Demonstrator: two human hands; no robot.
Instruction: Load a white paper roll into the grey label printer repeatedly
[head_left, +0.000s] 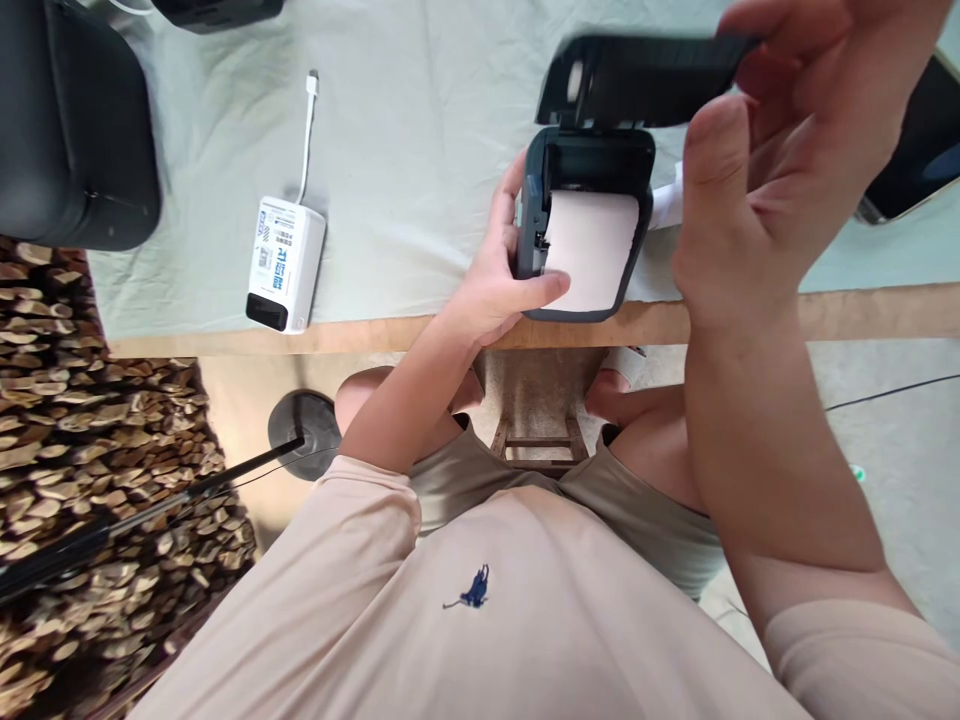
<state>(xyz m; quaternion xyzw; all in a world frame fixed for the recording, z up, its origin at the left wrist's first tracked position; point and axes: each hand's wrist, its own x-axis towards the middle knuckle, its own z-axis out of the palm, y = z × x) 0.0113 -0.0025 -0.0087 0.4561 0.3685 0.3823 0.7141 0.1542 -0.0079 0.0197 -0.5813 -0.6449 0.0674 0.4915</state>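
A dark portable printer [534,225] is tilted up at the table's front edge, its lid [637,80] swung open away from me. Inside the printer lies a roll of white paper [592,245]. My left hand [499,270] grips the printer's left side, the thumb lying over the lower corner by the paper. At the lid's right end, my right hand [787,150] has its fingers on the edge; they are partly hidden and slightly blurred. Something white, like a strip of paper [666,205], shows between the printer and my right wrist.
On the left of the cloth-covered table [405,130] lies a white power bank [281,265] with a short cable [307,140]. A black case [82,130] stands at the far left. Beyond my right hand is a dark-screened device [926,140]. A black stand [304,430] is on the floor.
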